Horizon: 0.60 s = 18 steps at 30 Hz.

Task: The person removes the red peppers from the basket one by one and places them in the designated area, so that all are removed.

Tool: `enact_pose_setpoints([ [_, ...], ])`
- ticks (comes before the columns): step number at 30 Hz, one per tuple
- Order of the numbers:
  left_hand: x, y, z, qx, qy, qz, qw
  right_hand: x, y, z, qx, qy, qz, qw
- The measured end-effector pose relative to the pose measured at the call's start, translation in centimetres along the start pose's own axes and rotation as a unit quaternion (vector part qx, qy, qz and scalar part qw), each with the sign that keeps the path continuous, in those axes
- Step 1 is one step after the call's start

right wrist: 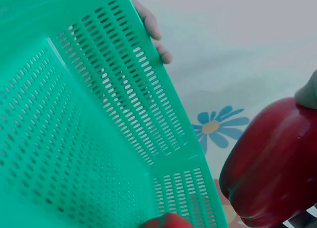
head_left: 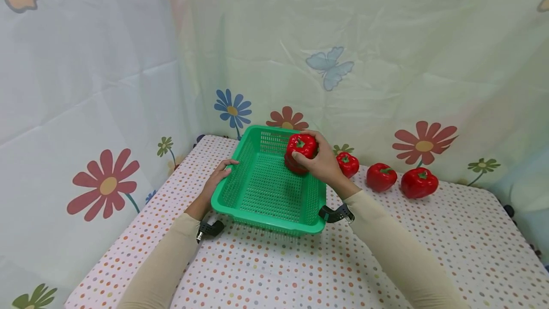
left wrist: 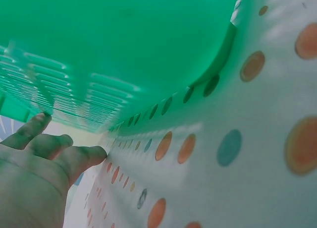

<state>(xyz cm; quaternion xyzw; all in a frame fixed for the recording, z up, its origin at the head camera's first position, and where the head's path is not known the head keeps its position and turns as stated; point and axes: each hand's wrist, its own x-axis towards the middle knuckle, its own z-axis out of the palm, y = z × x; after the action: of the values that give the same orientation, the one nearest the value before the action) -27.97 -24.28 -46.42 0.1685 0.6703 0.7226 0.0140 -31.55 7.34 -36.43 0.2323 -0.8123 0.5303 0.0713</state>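
Note:
My right hand grips a red bell pepper with a green stem, over the right far part of a green plastic basket. In the right wrist view that pepper hangs beside the basket's perforated wall, a thumb tip at its upper edge. A second red pepper peeks up inside the basket at the bottom of that view; from the head it is mostly hidden under the held one. At the basket's left side, my left hand rests its extended fingers against the outer wall and rim.
Three more red peppers lie in a row right of the basket: one by my right wrist, one in the middle and one farthest right. The dotted tablecloth ends at a flowered curtain behind and to the left.

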Motion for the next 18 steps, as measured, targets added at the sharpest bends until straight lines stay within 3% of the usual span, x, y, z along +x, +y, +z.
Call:
enact_pose_setpoints([
  [8, 0.4, -0.8, -0.3, 0.006, 0.012, 0.0, 0.9999, -2.6, 0.7, -1.1, 0.017, 0.007, 0.018, 1.0],
  [18, -0.3, 0.8, 0.5, 0.003, 0.005, 0.004, 1.0, -5.0, 2.2, -2.8, 0.037, 0.052, 0.019, 0.998],
])
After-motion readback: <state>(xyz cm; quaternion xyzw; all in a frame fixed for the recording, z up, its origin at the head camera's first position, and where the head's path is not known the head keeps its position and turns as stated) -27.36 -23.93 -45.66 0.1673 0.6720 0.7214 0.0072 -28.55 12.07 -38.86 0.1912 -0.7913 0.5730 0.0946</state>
